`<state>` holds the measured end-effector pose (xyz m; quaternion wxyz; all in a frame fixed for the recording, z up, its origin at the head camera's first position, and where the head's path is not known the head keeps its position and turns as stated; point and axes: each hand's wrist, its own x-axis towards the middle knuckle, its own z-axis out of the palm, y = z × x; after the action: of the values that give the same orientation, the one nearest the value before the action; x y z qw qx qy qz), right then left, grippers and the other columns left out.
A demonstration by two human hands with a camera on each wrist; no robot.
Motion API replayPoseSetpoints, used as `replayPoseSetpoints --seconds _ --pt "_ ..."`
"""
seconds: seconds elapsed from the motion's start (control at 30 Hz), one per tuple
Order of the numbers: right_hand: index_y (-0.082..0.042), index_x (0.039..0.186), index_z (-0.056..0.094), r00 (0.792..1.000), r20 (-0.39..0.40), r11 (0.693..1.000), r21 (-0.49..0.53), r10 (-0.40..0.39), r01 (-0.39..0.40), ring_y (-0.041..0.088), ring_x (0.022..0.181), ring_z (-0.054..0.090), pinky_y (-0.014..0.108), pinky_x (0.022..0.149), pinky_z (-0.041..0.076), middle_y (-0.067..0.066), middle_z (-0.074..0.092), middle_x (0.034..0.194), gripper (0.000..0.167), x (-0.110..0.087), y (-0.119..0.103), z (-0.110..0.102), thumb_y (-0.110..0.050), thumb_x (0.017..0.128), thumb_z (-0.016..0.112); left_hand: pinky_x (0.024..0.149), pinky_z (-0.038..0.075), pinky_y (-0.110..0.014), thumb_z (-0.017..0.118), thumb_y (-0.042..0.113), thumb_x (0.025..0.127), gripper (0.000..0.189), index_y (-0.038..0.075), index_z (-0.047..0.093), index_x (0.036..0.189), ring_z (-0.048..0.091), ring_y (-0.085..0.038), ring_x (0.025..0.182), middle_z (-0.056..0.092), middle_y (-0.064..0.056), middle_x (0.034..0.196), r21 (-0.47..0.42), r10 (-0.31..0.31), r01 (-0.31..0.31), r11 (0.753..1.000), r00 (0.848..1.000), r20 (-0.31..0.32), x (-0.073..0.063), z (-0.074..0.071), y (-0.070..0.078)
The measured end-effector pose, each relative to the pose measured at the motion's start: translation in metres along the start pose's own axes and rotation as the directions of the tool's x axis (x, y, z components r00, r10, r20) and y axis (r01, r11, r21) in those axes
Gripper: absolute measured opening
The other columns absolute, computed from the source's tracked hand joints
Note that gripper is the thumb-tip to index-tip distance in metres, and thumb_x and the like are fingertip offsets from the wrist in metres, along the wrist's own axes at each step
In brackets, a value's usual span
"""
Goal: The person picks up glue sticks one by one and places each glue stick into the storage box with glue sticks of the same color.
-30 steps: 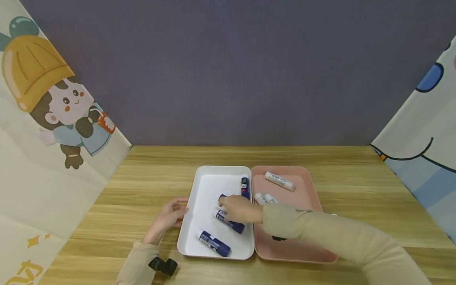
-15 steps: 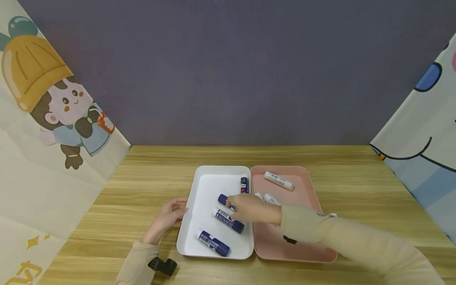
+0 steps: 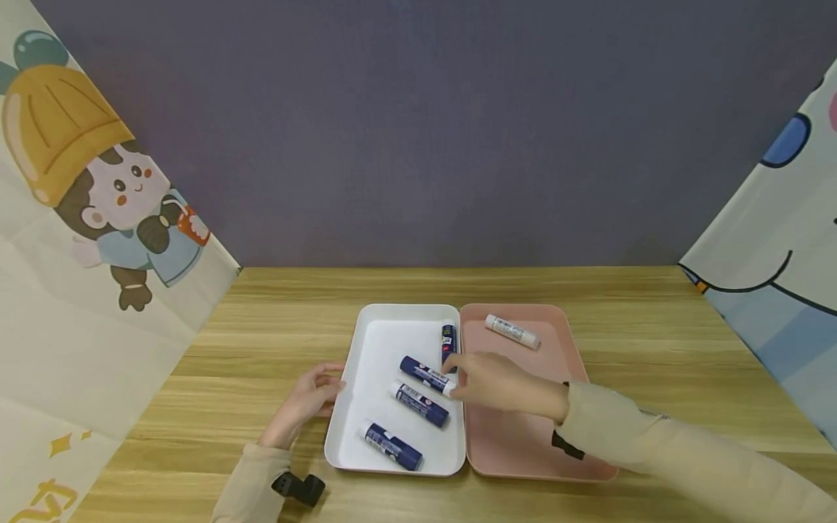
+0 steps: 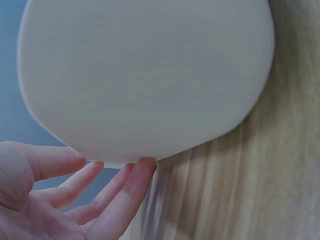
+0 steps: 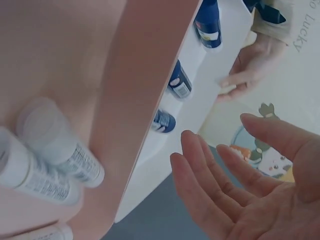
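My left hand [image 3: 307, 399] rests its fingertips against the left wall of the white tray [image 3: 386, 338]; the left wrist view shows relaxed fingers [image 4: 127, 192] at the tray's edge. Navy glue sticks lie in that tray: one upright along its right wall [image 3: 448, 340], with several slanted ones, such as a glue stick [image 3: 418, 369] just left of my right hand [image 3: 500, 385]. That hand hovers over the edge between the trays, and the right wrist view shows its fingers spread with nothing between them. Two white glue sticks [image 5: 42, 175] lie side by side in the pink tray, hidden under the hand in the head view.
The pink tray [image 3: 516, 450] stands against the white tray's right side on the wooden table [image 3: 281, 305]. Another white glue stick [image 3: 513, 332] lies near its far end. A dark wall [image 3: 418, 145] rises behind, with cartoon-printed sheets [image 3: 72, 327] at the sides.
My right hand has drawn back to the right, letting go of the upper slanted navy glue stick, which now lies uncovered in the white tray. My left hand has stayed in place.
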<state>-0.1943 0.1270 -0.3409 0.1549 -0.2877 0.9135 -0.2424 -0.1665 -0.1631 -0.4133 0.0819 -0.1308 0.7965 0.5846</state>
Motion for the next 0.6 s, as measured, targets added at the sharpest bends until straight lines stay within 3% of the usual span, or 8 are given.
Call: replayPoseSetpoints --seconds 0.1,0.27,0.6 --pt "-0.009 0.106 0.060 1.000 -0.025 0.999 0.037 0.010 -0.009 0.008 0.047 0.046 0.023 0.044 0.039 -0.004 0.052 0.072 0.029 -0.007 0.006 -0.005 -0.015 0.077 0.063 0.057 0.051 -0.033 0.051 0.002 0.086 0.034 -0.003 0.046 0.120 0.058 -0.019 0.068 0.055 -0.018 0.095 0.000 0.004 -0.004 1.000 1.000 0.003 -0.001 0.000 0.001" --pt "-0.009 0.105 0.059 0.998 -0.050 0.996 0.082 0.025 -0.020 0.007 0.052 0.049 0.023 0.047 0.042 -0.002 0.057 0.078 0.027 -0.020 0.016 -0.015 -0.011 0.078 0.061 0.057 0.052 -0.033 0.051 0.002 0.086 0.034 -0.003 0.046 0.119 0.058 -0.019 0.067 0.055 -0.018 0.094 0.000 0.004 -0.004 1.000 1.000 0.001 -0.001 0.000 0.002" --pt "-0.003 0.106 0.058 0.993 -0.116 0.990 0.129 -0.038 0.053 0.006 0.056 0.047 0.020 0.047 0.040 -0.002 0.055 0.075 0.028 -0.038 0.037 -0.024 -0.010 0.079 0.063 0.057 0.051 -0.033 0.051 0.002 0.086 0.034 -0.003 0.046 0.120 0.058 -0.019 0.067 0.055 -0.017 0.094 -0.004 0.001 -0.001 1.000 1.000 0.001 0.000 0.001 0.001"
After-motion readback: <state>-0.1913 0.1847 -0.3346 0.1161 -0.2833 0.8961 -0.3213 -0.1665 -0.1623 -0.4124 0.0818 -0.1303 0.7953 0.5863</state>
